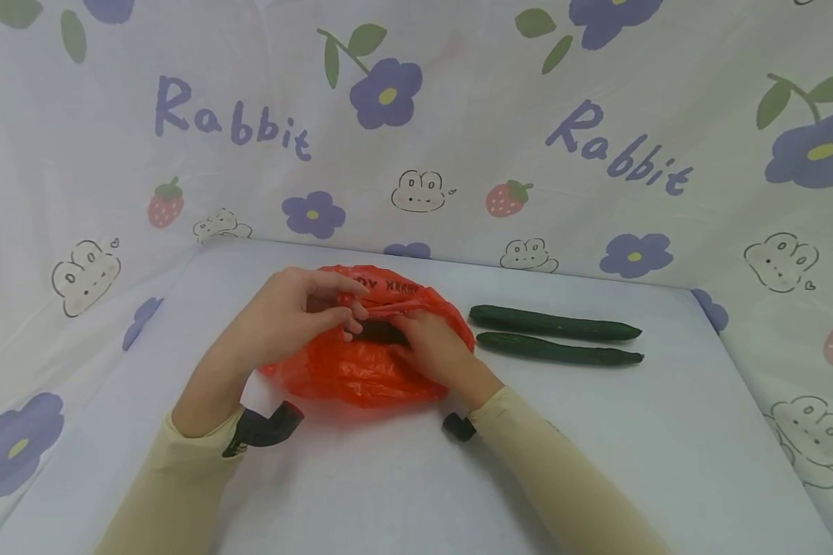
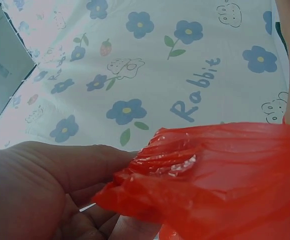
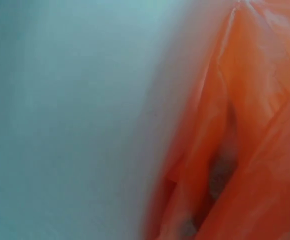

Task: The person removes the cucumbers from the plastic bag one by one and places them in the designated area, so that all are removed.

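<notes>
A red plastic bag (image 1: 361,374) with dark printing lies on the table, its mouth toward me. My left hand (image 1: 284,312) pinches the bag's upper edge; in the left wrist view the crumpled red plastic (image 2: 185,175) lies between thumb and fingers. Inside the mouth a dark green cucumber (image 1: 378,333) shows in part. My right hand (image 1: 437,351) reaches in from the right and grips the cucumber's right part, thumb below and fingers above, with the fingertips hidden by plastic. Folds of the bag (image 3: 255,115) fill the right side of the right wrist view.
Two more cucumbers (image 1: 555,324) lie side by side on the white table (image 1: 597,432), right of the bag. Black wrist devices (image 1: 271,428) stick out from both sleeves. A white curtain (image 1: 458,100) with flowers, rabbits and strawberries stands around the table's back and sides.
</notes>
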A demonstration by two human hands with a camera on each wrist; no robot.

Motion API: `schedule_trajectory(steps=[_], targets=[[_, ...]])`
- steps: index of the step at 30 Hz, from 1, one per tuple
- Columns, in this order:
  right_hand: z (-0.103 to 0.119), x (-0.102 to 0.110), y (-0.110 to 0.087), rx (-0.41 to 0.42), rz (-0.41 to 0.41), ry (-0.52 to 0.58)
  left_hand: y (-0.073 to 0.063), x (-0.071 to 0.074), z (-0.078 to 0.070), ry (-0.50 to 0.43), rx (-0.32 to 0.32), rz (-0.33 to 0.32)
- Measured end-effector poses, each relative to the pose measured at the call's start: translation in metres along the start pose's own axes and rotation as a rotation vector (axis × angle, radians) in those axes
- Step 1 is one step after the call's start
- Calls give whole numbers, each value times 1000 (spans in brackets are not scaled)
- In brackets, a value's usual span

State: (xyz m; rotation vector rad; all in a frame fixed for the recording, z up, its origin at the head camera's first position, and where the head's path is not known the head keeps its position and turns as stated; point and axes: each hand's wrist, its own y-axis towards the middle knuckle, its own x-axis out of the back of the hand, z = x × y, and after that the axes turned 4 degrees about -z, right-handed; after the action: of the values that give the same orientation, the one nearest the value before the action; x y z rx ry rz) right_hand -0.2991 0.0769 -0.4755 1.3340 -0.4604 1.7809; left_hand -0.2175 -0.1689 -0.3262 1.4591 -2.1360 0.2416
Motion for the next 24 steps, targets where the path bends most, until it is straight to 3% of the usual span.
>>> schedule_trajectory(steps=[15, 24], targets=[[2, -2, 7, -13, -60, -46, 0, 1, -2, -14, 29, 9], [14, 3, 7, -66, -46, -99, 1, 1, -1, -18, 45, 13]])
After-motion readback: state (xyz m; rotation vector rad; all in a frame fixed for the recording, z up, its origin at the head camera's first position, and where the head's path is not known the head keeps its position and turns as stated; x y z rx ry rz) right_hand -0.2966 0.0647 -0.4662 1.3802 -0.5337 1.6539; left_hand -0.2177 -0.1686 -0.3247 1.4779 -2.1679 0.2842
